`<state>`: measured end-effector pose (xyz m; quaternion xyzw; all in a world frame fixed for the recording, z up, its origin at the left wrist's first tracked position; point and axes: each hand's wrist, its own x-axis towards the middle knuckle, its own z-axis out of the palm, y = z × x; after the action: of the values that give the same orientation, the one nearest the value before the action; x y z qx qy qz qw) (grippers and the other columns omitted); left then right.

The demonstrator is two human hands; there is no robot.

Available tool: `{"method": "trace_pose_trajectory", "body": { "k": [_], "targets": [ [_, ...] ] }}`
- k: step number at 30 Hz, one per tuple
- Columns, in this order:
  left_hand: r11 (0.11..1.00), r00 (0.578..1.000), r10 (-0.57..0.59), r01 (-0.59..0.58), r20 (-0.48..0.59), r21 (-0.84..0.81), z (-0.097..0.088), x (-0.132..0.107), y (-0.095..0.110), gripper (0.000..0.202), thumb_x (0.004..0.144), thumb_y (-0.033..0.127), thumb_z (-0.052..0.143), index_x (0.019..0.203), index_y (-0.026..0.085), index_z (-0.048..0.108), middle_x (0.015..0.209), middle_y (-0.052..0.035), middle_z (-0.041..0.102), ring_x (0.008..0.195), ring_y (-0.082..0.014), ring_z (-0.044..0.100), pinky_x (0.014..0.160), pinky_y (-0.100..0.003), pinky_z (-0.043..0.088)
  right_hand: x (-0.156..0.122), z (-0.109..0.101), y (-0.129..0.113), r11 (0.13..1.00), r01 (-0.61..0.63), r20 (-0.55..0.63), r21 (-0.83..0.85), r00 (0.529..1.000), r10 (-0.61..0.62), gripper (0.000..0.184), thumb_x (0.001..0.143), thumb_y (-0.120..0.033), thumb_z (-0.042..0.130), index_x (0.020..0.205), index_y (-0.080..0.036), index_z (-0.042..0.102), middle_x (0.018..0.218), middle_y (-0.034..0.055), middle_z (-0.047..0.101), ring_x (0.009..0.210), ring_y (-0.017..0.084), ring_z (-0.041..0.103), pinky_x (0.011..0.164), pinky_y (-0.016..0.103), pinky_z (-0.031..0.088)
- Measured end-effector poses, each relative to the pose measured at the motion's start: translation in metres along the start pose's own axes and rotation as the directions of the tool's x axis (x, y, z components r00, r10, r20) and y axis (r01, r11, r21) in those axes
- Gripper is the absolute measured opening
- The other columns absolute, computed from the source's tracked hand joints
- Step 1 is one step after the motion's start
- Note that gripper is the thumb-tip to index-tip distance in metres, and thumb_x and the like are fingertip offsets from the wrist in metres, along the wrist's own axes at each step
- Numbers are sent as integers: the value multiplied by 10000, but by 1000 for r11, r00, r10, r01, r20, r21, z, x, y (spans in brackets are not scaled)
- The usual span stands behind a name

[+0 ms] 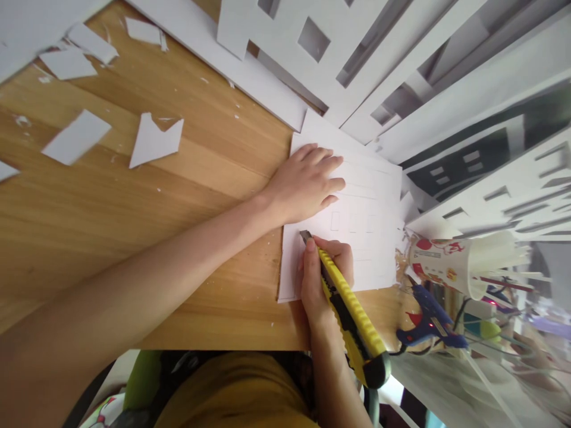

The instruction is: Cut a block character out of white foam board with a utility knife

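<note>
A white foam board sheet point(379, 238) with thin pencilled lines and small rectangles lies on the wooden table. My left hand point(307, 181) rests flat on the sheet, fingers spread. Closer to my body, my right hand point(325, 267) grips a yellow and black utility knife point(350, 312). Its blade end points away from the black butt and sits over the near left part of the sheet, close to the left edge. Whether the blade tip touches the board, I cannot tell.
White offcuts point(75, 137) and crumbs lie on the wooden table point(214, 160) at left. Cut white panels with window holes point(312, 38) stand at the back right. A paper cup point(441, 261) holding white sticks and a blue glue gun point(428, 324) are at right.
</note>
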<state>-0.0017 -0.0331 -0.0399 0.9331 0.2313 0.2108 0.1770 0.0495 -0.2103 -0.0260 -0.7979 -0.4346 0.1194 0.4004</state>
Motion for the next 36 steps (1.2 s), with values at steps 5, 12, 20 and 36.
{"method": "trace_pose_trajectory", "body": {
  "k": [5, 12, 20, 36],
  "targets": [
    [1000, 1000, 3, -3, 2, -17, 0, 0, -1, 348, 997, 368, 522, 1282, 279, 700, 1510, -54, 553, 1433, -301, 414, 1212, -536, 284, 4, -2, -5, 997, 29, 5, -71, 1000, -28, 179, 906, -398, 660, 921, -219, 666, 725, -1, 647, 727, 189, 557, 742, 374, 462],
    [1000, 999, -2, 3, 33, -31, -3, 1, -2, 357, 997, 380, 527, 1302, 295, 691, 1533, -38, 532, 1448, -312, 403, 1214, -552, 288, 1, -9, -8, 1000, 4, 13, -17, 1000, -4, 184, 909, -390, 653, 891, -208, 671, 698, 3, 612, 727, 188, 544, 731, 369, 475],
    [999, 998, -12, 14, 56, -38, -4, 2, -1, 359, 994, 392, 513, 1298, 317, 689, 1525, -15, 534, 1449, -323, 402, 1219, -577, 285, -8, -11, -4, 996, 70, -14, -48, 997, -71, 193, 926, -384, 651, 902, -193, 672, 730, -1, 620, 763, 184, 571, 725, 340, 475],
    [999, 993, -31, 34, 110, -33, -6, 1, 0, 370, 1009, 422, 471, 1321, 352, 657, 1558, 21, 487, 1474, -334, 369, 1222, -635, 264, -16, -19, 0, 981, 194, 24, -2, 981, -194, 73, 942, -223, 614, 870, -239, 616, 709, -42, 561, 703, 159, 520, 843, 373, 443]
  ]
}}
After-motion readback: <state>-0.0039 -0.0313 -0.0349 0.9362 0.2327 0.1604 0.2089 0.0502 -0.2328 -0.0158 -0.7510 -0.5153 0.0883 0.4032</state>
